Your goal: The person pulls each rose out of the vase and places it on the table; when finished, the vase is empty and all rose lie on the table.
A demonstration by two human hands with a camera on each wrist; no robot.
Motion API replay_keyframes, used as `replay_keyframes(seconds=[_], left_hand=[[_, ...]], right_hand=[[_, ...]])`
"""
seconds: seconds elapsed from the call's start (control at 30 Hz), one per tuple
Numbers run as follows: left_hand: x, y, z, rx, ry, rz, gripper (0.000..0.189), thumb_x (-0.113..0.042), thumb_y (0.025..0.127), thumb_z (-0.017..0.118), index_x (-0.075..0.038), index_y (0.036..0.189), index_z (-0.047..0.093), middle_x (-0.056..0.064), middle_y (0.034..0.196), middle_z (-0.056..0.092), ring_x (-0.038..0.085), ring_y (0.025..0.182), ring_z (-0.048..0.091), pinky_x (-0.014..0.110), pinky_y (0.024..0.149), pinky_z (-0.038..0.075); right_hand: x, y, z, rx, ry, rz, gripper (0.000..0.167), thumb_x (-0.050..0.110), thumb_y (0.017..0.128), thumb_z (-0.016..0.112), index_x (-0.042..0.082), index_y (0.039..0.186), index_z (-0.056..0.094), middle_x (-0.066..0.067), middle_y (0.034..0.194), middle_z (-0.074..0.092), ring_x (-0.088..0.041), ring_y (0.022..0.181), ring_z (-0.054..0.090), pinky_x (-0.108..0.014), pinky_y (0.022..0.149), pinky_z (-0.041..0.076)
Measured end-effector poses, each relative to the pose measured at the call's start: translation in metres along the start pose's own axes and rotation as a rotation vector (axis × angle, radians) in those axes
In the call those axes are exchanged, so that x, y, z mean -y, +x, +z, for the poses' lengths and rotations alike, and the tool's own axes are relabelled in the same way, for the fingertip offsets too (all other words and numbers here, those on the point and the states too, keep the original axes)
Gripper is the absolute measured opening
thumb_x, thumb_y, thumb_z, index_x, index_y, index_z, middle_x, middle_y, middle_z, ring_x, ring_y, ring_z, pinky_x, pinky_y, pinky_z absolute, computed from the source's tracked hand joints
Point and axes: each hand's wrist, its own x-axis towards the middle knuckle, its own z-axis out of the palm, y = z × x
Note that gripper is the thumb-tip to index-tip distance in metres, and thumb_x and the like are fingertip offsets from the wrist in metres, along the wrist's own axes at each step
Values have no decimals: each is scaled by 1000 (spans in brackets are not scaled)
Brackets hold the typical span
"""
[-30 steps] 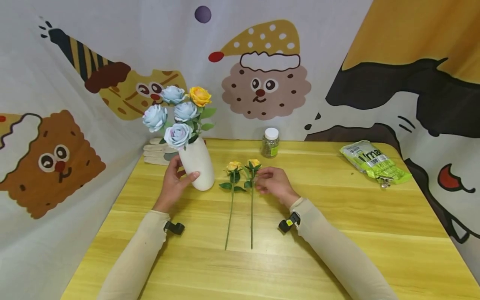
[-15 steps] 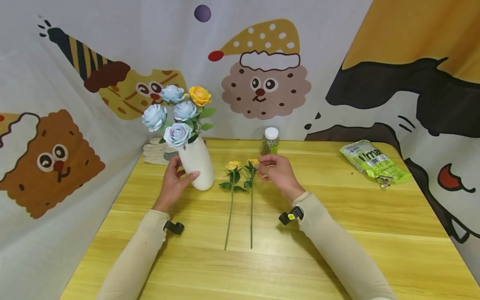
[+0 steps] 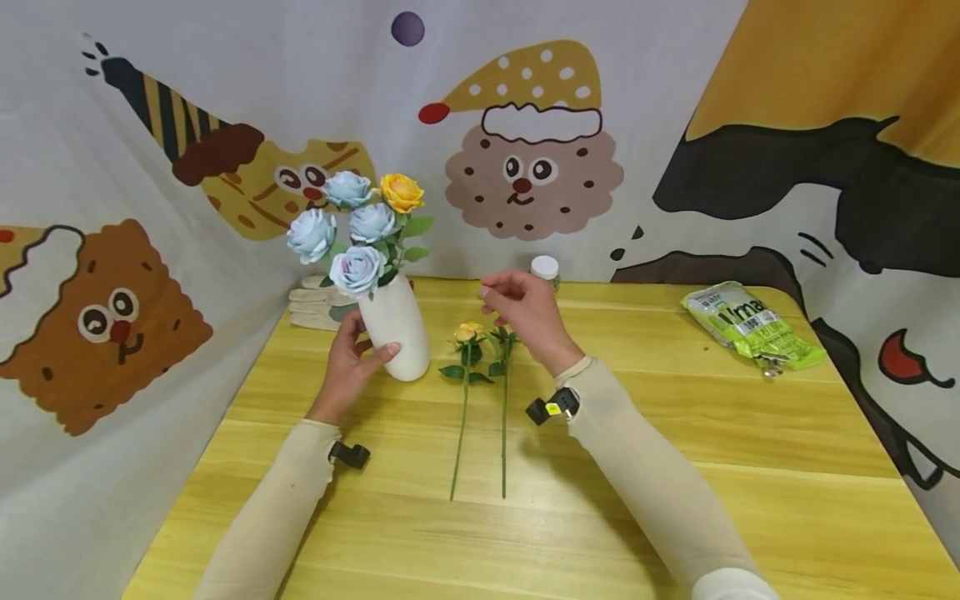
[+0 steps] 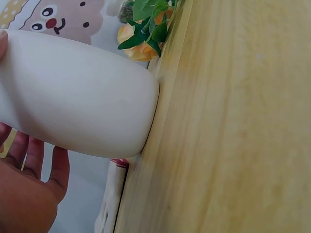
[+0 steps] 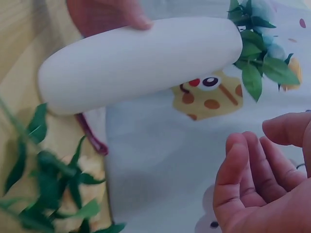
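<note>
beige sleeves (image 3: 258, 512) lie nearest, each with a black wrist camera (image 3: 350, 455) strapped just behind its hand, on pale yellow wood, the top of the table (image 3: 405, 546). two green stems (image 3: 459, 433) lie side by side on it, between the two sets of fingers, their cut ends toward the person.

the left hand (image 3: 347, 371) grips the white vase (image 3: 395, 329): thumb across its near side, other fingers curled behind. the vase stands upright, its base at the wood, just below those fingers. four light blue roses (image 3: 372, 223) and one orange-yellow rose (image 3: 402, 192) rise from it, above the fingers.

the right hand (image 3: 532, 317) hangs over the tops of the stems, its fingers loosely bent and holding nothing, a gap between thumb and fingertips in the right wrist view. just beneath them is one small yellow rose (image 3: 468, 332); its neighbour's bloom is mostly hidden by the hand.

a pale glove (image 3: 309, 304) lies beyond the left fingers. a white-lidded jar (image 3: 544, 268) sits behind the right hand, partly covered by it, and a green-and-silver bag (image 3: 750, 321) lies well off to the right of those fingers. farthest is a cloth backdrop (image 3: 660, 50) printed with cartoon biscuits.
</note>
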Motion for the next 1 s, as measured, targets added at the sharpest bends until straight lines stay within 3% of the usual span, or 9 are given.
replay_keyframes(seconds=[0.1, 0.27, 0.33, 0.47, 0.7, 0.83, 1.0], left_hand=[[0, 0, -1, -3, -4, -4, 63, -7, 92, 80, -6, 146, 48, -4, 129, 57, 15, 120, 55, 28, 103, 50], [-3, 0, -1, -3, -13, -6, 62, -6, 91, 80, -5, 145, 49, -4, 128, 57, 15, 120, 55, 27, 103, 50], [-3, 0, -1, -2, -16, -6, 61, -5, 91, 80, -4, 144, 49, -3, 128, 57, 14, 119, 55, 29, 103, 50], [-2, 0, -1, -2, -9, -6, 61, -4, 92, 79, -3, 144, 48, -3, 127, 56, 15, 119, 55, 31, 104, 49], [-2, 0, 0, -2, -7, -11, 63, -4, 89, 80, -4, 144, 49, -4, 127, 57, 16, 119, 55, 38, 105, 49], [-2, 1, 0, -3, -3, -11, 64, -5, 89, 81, -4, 144, 49, -2, 127, 57, 16, 120, 54, 35, 104, 49], [0, 2, -1, -5, 9, -16, 64, -6, 90, 81, -3, 145, 48, -2, 128, 56, 15, 120, 54, 32, 104, 49]], right_hand=[[12, 11, 11, -4, 10, -52, 18, 20, 101, 73, 9, 115, 75, -16, 106, 74, -22, 90, 72, -39, 73, 62], [29, 27, 28, -28, -1, -91, 21, 25, 102, 73, 10, 116, 75, -9, 108, 74, -17, 94, 68, -30, 77, 59], [34, 34, 33, -40, -16, -110, 22, 28, 102, 73, 12, 116, 76, -2, 107, 74, -16, 97, 67, -28, 80, 57], [38, 50, 44, -46, -36, -166, 21, 29, 102, 73, 13, 116, 77, -2, 111, 76, -13, 100, 66, -28, 85, 54], [41, 63, 59, 37, 24, -155, 18, 24, 103, 71, 9, 111, 77, -4, 108, 77, -17, 98, 66, -27, 84, 54], [44, 63, 65, 91, 11, -157, 16, 22, 103, 71, 8, 108, 76, -4, 104, 74, -24, 97, 64, -29, 81, 53], [48, 63, 72, 157, 34, -189, 14, 16, 103, 70, 5, 108, 75, -9, 107, 75, -20, 97, 66, -30, 83, 55]])
